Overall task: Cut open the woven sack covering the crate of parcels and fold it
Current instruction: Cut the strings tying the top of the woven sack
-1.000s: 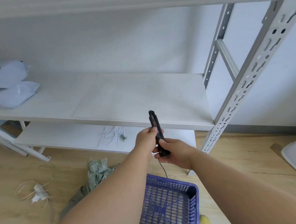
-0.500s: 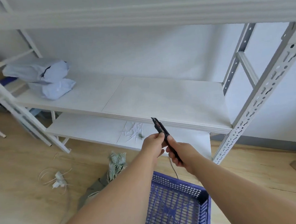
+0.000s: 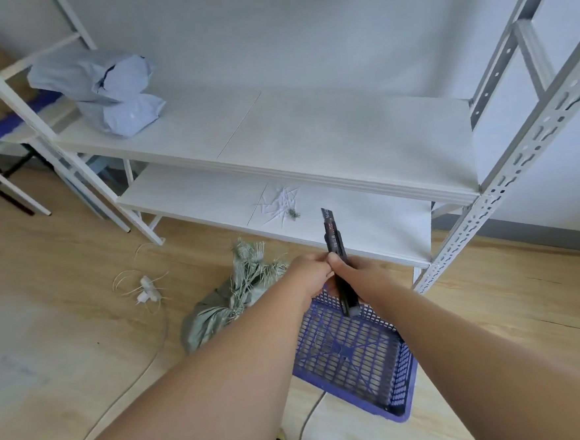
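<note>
Head view: both hands meet in front of the rack, over the far rim of the crate (image 3: 351,356). The right hand (image 3: 361,276) is clamped round a black knife (image 3: 338,261), whose blade end points up and away toward the lower shelf (image 3: 197,195). The left hand (image 3: 308,275) has its fingertips pinched together against the knife's body just above the right thumb; whether it is working the slider I cannot tell.

Judging by how things lie, the cutting looks done. The sack (image 3: 232,299) is off the crate and lies crumpled on the floor (image 3: 47,305) just left of the crate, its frayed strands sticking up toward the shelf. It is bunched, not folded, so the folding appears to be what is left, once the knife is put away. A knot of cut twine (image 3: 146,291) lies on the floor well left of the sack, and white scraps (image 3: 280,203) are scattered on the lower shelf beyond the crate.

As for containers, the purple crate sits on the floor under the forearms, and through its lattice only the bare bottom shows; no parcels are visible in it. Two pale blue parcels (image 3: 111,91) are stacked on the upper shelf (image 3: 345,140), far left of the crate.
</note>
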A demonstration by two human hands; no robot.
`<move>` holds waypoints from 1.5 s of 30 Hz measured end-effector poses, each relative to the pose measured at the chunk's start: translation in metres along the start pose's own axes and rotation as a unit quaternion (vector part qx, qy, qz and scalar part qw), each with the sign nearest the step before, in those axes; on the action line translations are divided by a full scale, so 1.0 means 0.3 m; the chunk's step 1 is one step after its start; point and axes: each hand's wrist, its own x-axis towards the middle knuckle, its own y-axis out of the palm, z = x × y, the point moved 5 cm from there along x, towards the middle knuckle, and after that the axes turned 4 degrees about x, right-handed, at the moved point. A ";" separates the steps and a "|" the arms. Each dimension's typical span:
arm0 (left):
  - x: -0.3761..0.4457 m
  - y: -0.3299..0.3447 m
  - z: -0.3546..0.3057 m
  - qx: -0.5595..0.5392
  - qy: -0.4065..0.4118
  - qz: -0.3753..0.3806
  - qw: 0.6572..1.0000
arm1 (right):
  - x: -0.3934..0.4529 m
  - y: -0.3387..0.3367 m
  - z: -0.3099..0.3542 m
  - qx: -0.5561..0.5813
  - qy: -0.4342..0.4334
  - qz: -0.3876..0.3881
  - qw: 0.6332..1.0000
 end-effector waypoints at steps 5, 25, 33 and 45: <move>0.028 -0.122 0.042 -0.008 0.006 -0.028 1.000 | 0.044 0.046 -0.017 -0.025 -0.009 -0.032 0.999; 0.596 -1.072 0.794 0.247 -0.074 -0.040 0.965 | 0.451 0.824 -0.402 0.045 0.168 -0.133 0.976; 0.722 -0.946 1.024 0.311 -0.027 -0.019 0.950 | 0.600 0.850 -0.561 -0.080 0.135 -0.156 0.975; 1.075 -0.724 1.245 0.413 0.149 -0.165 0.883 | 1.056 0.896 -0.929 -0.181 0.018 -0.109 0.977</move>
